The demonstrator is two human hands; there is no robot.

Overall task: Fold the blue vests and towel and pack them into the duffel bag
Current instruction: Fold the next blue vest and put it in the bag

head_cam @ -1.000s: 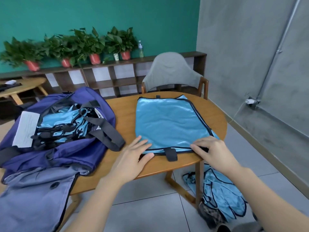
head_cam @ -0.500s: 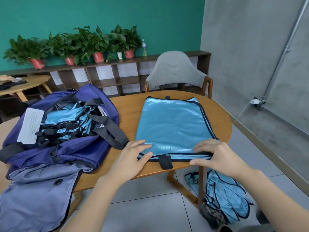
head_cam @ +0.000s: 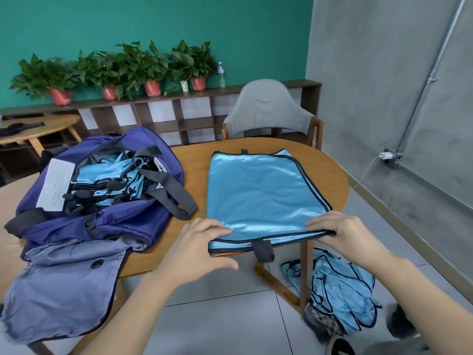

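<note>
Meanwhile, vest [head_cam: 261,193] was pinched at its near edge by left hand [head_cam: 197,249] and right hand [head_cam: 343,234]; bag [head_cam: 102,221] lay beside, its label [head_cam: 55,184] unreadable.

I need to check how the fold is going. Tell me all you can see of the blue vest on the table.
The blue vest lies flat on the round wooden table, light blue, shiny fabric with dark piping on its edges. It looks folded into a rectangle, its layers showing at the near edge. One dark tab hangs over the table's near edge; another sticks out at the far edge. The left hand pinches its near left corner; the right hand grips its near right corner.
</note>
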